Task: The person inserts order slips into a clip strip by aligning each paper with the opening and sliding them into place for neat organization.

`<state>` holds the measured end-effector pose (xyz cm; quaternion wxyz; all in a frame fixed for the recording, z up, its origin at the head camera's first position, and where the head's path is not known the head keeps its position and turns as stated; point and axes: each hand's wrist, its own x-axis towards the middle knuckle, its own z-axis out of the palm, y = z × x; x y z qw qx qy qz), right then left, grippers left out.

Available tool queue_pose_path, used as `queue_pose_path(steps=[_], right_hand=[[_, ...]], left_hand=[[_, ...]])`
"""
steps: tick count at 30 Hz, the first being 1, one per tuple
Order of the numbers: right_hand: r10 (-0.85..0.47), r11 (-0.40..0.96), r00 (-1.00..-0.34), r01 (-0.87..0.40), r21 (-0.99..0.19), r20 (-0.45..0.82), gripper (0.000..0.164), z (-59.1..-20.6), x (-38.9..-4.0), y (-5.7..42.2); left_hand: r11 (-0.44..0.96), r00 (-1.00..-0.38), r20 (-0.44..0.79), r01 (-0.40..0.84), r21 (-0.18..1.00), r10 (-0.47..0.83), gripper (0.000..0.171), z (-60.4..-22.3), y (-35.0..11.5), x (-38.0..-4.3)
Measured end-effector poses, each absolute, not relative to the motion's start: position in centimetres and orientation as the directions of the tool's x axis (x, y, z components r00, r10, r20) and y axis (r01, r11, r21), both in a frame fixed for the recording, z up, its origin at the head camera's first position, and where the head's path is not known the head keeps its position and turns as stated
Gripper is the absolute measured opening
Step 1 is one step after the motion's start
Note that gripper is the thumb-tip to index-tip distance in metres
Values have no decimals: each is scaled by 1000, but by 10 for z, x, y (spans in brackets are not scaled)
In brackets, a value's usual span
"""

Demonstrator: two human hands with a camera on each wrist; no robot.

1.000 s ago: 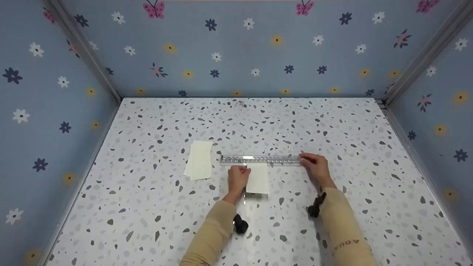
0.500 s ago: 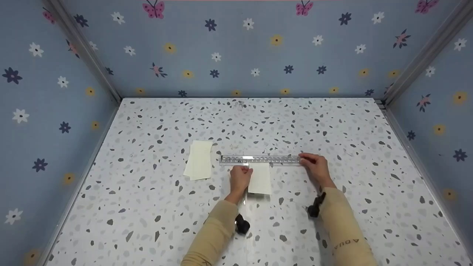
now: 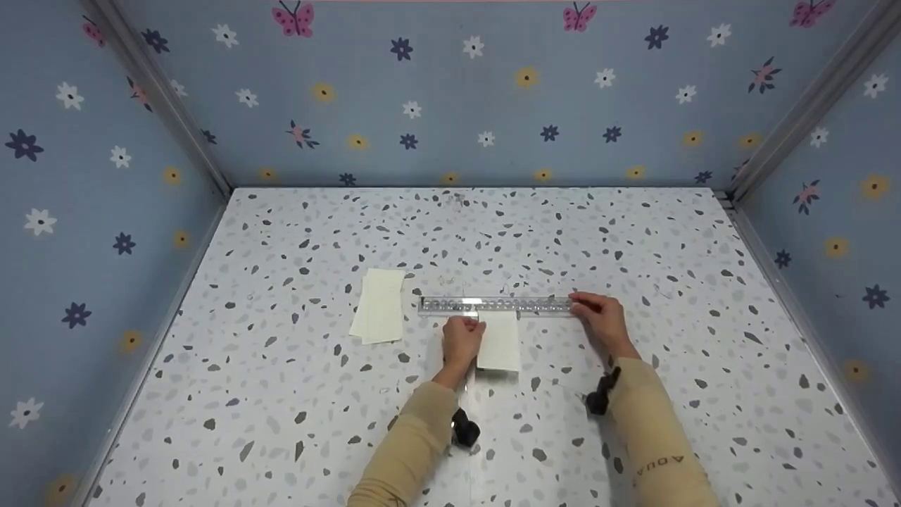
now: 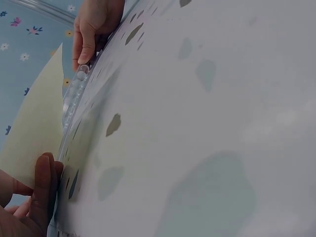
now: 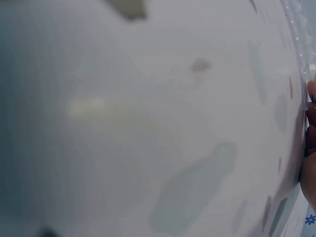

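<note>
A clear plastic ruler (image 3: 450,304) with a row of round holes lies crosswise on the speckled table. At its right end my right hand (image 3: 604,320) pinches it between thumb and fingers; the right wrist view catches only those fingertips (image 5: 311,128) at its edge. Below the ruler, my left hand (image 3: 462,339) pinches the left edge of a pale yellow paper slip (image 3: 498,341). The slip's far edge meets the ruler, and its near edge casts a shadow on the table. In the left wrist view the paper (image 4: 37,118) stands raised off the surface beside the ruler (image 4: 75,94).
Two or more pale yellow paper slips (image 3: 383,306) lie overlapped, left of the ruler. Blue flower-patterned panels (image 3: 464,91) wall in the table (image 3: 281,408) at the back and both sides. A small black camera (image 3: 464,428) sits on the left wrist.
My left hand has slid slightly to the right along the ruler, carrying the paper slip with it. The ruler and my right hand have stayed in place.
</note>
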<state>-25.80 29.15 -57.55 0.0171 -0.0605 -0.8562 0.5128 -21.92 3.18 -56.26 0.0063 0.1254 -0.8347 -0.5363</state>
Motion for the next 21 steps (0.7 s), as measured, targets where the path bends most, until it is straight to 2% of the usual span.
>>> queue_pose_path(steps=[10, 18, 21], right_hand=[[124, 463, -991, 103, -880, -51, 28, -573, -257, 291], [89, 469, -995, 5, -883, 41, 24, -572, -255, 292], [93, 477, -995, 18, -879, 30, 25, -573, -255, 292]], left_hand=[[426, -970, -108, -194, 884, -218, 11, -563, 37, -218], [409, -970, -96, -183, 894, -224, 12, -565, 41, -218], [394, -973, -80, -163, 905, -218, 11, -567, 42, -219]])
